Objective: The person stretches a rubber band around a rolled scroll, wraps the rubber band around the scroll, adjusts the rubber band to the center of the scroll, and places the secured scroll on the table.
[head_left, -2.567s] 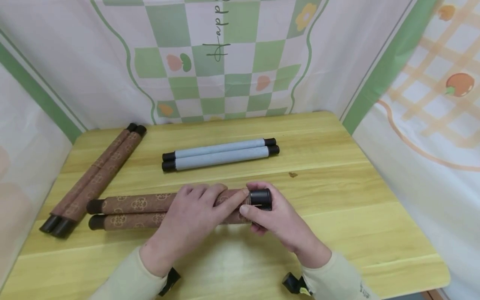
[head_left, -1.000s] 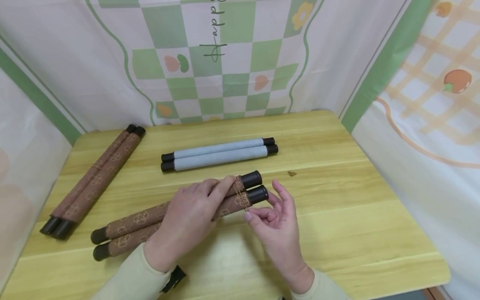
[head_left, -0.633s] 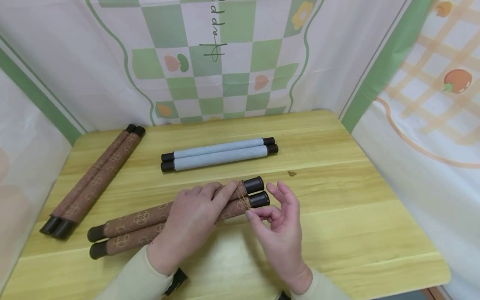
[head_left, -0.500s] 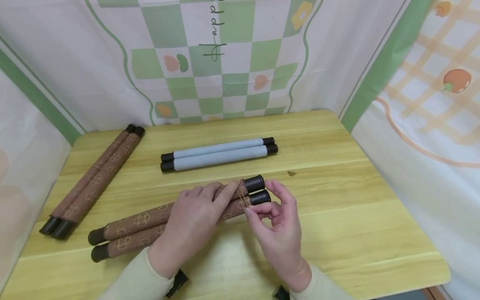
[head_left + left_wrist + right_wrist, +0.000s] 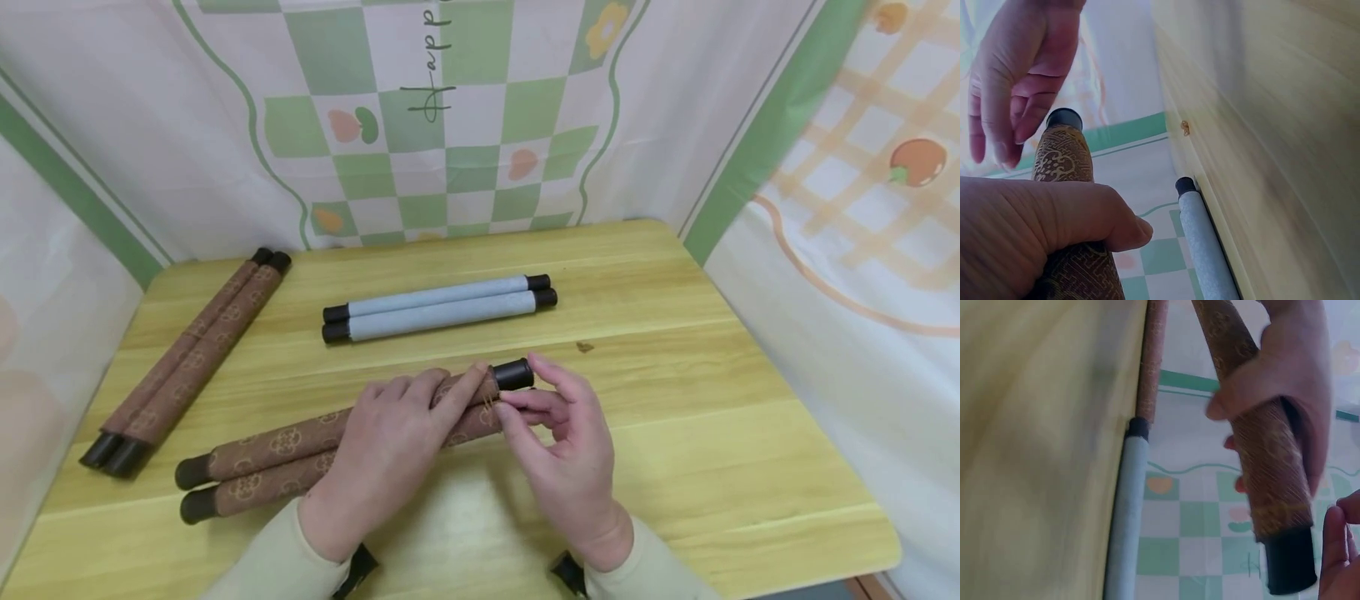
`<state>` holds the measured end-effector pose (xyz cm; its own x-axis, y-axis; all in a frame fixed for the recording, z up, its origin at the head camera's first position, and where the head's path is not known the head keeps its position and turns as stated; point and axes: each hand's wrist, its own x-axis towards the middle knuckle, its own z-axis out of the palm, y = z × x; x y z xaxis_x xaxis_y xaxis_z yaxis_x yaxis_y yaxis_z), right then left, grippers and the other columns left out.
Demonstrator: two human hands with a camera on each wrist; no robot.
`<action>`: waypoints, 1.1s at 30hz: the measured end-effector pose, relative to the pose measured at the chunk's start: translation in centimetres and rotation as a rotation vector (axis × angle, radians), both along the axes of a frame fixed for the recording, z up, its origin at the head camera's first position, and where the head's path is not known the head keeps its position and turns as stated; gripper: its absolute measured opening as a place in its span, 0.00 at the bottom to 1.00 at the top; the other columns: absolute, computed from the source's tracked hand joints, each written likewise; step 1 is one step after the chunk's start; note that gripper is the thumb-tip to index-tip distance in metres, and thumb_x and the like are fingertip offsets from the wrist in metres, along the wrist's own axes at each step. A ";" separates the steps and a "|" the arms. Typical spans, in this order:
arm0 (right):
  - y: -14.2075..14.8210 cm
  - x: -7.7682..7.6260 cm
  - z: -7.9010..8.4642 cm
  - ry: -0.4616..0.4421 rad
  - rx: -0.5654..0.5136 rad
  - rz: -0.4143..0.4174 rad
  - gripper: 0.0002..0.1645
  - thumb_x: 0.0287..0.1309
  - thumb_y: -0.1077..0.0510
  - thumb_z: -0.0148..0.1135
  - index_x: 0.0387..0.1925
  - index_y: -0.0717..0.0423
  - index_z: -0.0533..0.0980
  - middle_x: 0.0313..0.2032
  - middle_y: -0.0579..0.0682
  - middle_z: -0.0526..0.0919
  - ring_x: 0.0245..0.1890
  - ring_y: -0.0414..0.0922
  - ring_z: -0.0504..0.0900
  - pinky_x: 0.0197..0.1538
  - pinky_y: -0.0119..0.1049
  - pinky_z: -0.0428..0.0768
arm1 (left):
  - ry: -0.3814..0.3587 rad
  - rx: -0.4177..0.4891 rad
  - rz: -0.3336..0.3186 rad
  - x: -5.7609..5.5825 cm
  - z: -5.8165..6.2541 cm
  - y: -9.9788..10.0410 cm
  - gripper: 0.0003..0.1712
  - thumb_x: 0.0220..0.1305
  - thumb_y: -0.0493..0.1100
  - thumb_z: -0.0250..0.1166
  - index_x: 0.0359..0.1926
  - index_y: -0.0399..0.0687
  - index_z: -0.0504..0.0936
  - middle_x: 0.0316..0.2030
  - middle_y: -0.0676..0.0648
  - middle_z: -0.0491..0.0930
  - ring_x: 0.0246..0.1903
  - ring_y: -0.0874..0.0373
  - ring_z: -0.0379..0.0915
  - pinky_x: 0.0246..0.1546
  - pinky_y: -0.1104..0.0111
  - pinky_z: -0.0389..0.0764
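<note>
My left hand (image 5: 390, 454) grips a brown patterned double-roller scroll (image 5: 281, 442) from above, lifted over the table and tilted, its right end farther away. In the left wrist view my thumb (image 5: 1097, 215) lies across the scroll (image 5: 1063, 159). Thin yellowish strands, looking like a rubber band (image 5: 489, 401), cross both rollers near the right end. My right hand (image 5: 564, 450) pinches them between thumb and index finger, its other fingers by the black knob (image 5: 515, 374). The nearer right knob is hidden behind those fingers. The right wrist view shows the scroll (image 5: 1272, 469) under my left hand (image 5: 1285, 375).
A light blue double-roller scroll (image 5: 442, 315) lies behind my hands. Another brown scroll (image 5: 191, 358) lies slanted at the left of the wooden table (image 5: 712, 433). A small brown loop (image 5: 1185, 128) lies on the wood. Patterned curtains (image 5: 480, 125) enclose the back and sides.
My right hand first came off the scroll's end and drew the strands toward me, as the scroll tilted. In the last half second it has moved slightly forward, covering the nearer knob.
</note>
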<state>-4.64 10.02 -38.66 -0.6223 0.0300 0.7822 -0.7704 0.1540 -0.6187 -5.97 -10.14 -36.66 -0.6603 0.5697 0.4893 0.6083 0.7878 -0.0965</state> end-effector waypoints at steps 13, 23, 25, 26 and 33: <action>3.4 -0.8 1.6 -0.106 0.838 -0.178 0.55 0.44 0.56 0.82 0.73 0.64 0.66 0.73 0.64 0.68 0.70 0.62 0.70 0.72 0.56 0.71 | -0.012 -0.023 -0.032 -0.4 -0.5 -0.4 0.35 0.71 0.40 0.66 0.77 0.58 0.69 0.47 0.44 0.87 0.30 0.49 0.85 0.23 0.57 0.82; 3.0 -1.9 0.4 -0.038 1.176 -0.223 0.45 0.38 0.56 0.85 0.60 0.65 0.76 0.62 0.66 0.80 0.59 0.60 0.83 0.61 0.55 0.82 | -0.049 -0.081 -0.044 -0.1 -1.6 -0.1 0.37 0.68 0.40 0.68 0.77 0.46 0.69 0.46 0.48 0.88 0.28 0.51 0.82 0.24 0.58 0.81; 2.9 -2.0 0.2 -0.052 1.207 -0.217 0.46 0.35 0.55 0.86 0.59 0.66 0.76 0.61 0.66 0.81 0.57 0.60 0.84 0.58 0.55 0.83 | -0.048 -0.097 -0.044 -0.1 -1.9 0.0 0.37 0.68 0.41 0.68 0.76 0.45 0.69 0.46 0.48 0.88 0.28 0.51 0.82 0.23 0.58 0.80; 2.8 -2.0 0.2 -0.064 1.219 -0.212 0.46 0.34 0.54 0.87 0.58 0.65 0.76 0.60 0.65 0.82 0.55 0.60 0.85 0.57 0.55 0.84 | -0.052 -0.104 -0.044 0.0 -2.0 0.1 0.37 0.68 0.41 0.68 0.76 0.45 0.69 0.46 0.49 0.88 0.28 0.51 0.82 0.23 0.59 0.80; 2.4 -2.2 -0.1 -0.084 1.248 -0.204 0.31 0.33 0.60 0.84 0.41 0.57 0.75 0.35 0.47 0.81 0.36 0.47 0.84 0.42 0.45 0.85 | -0.082 -0.133 -0.049 0.1 -2.3 0.5 0.39 0.66 0.42 0.70 0.76 0.47 0.70 0.43 0.52 0.88 0.24 0.56 0.78 0.20 0.63 0.76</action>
<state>-6.83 12.39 -38.76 -0.7422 -0.5963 0.3059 -0.6296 0.7768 -0.0133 -5.88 -9.63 -38.96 -0.6647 0.6584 0.3531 0.6555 0.7407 -0.1470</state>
